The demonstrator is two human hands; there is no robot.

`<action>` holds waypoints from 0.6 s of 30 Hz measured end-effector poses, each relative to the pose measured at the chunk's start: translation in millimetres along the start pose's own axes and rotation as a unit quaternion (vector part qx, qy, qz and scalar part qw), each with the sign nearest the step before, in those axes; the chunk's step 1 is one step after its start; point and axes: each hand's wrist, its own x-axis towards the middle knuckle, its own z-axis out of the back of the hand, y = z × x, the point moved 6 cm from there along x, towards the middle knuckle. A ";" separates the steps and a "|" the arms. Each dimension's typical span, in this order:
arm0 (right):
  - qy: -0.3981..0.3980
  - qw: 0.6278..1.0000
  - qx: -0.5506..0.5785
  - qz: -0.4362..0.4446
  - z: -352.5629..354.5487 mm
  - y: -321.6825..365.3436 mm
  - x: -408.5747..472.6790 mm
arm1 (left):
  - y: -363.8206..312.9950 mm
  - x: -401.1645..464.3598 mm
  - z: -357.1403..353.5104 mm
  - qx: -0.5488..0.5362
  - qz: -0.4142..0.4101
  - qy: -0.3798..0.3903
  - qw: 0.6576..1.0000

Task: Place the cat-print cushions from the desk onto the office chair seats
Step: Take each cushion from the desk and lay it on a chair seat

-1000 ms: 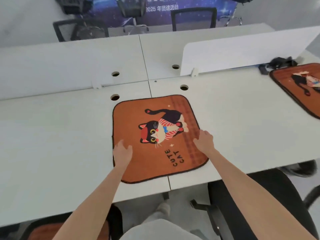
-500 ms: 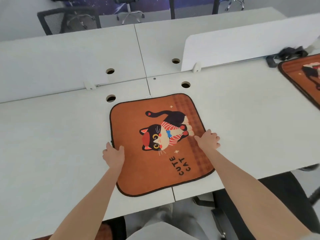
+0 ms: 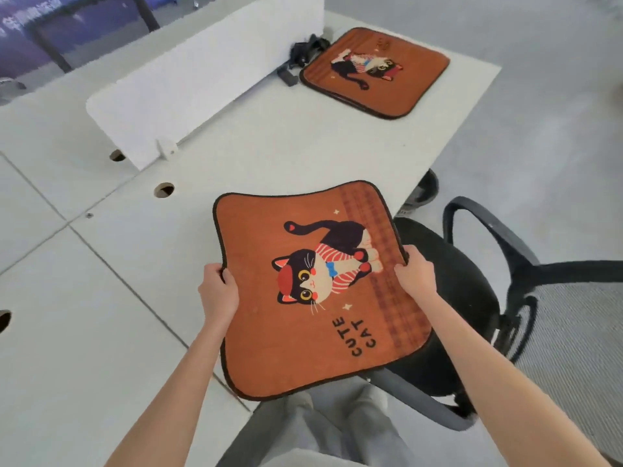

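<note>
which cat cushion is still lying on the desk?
The far cushion, flat on the desk beside the divider. The near cushion is lifted, gripped by left hand and right hand.

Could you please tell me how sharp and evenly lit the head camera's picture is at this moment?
In the head view, the light is soft and even, without glare; the orange cat-print cushion gripped by the left hand and right hand is sharp; the second orange cat-print cushion on the white desk is softer; the corners smear, and the wide lens bends the desk edges.

Black chair seat lies open; armrest (curved) rims its far side.
</note>
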 end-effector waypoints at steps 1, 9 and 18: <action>-0.017 1.000 0.006 -0.020 17.9 -19.3 1.4 | -19.2 -6.8 -21.2 0.004 -0.029 0.017 0.999; -0.122 0.984 0.009 -0.130 109.1 -161.3 34.4 | -125.4 -93.8 -228.4 0.002 -0.156 0.183 0.971; -0.088 0.981 -0.151 -0.078 97.0 -215.1 126.1 | -60.3 -119.1 -367.0 0.022 0.033 0.252 0.967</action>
